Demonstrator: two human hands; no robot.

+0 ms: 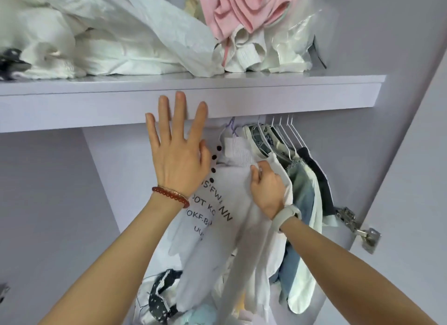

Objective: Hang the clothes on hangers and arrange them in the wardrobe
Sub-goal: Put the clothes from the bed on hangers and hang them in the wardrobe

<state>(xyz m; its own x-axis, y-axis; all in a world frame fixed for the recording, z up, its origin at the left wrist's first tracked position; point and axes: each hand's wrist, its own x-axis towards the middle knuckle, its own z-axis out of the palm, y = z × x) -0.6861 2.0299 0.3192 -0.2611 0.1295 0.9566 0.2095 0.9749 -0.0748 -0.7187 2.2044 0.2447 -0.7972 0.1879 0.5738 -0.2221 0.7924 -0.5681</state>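
The left hand [177, 152] is spread wide, with straight fingers. Its fingertips lie against the front edge of the pale purple wooden shelf [290, 94], and it holds nothing. A red bead bracelet [170, 196] sits on that wrist.

The right hand [266, 189] has curled fingers that pinch the shoulder of a pale lilac top with a ribbed collar [232, 179]. This top hangs on a light purple hanger [231, 127] under the shelf. A beige wrist band [287, 215] is on the right wrist.

Just left of the lilac top, behind the left hand, hangs a white shirt with black letters and small dark buttons [205, 211]. To the right hang more clothes on thin white wire hangers [285, 131]: a white one, a blue denim one [300, 194], a pale cream one and a dark one. They are packed close, touching each other.

On top of the shelf sits a pile of white crumpled cloth [96, 39]. A pink soft garment [244, 7] lies on the pile, near a clear plastic bag [295, 41].

At the bottom of the wardrobe lies a heap of clothes, with a dark dotted cloth [159, 298] in it.

A silver metal door hinge [360, 230] is on the right.
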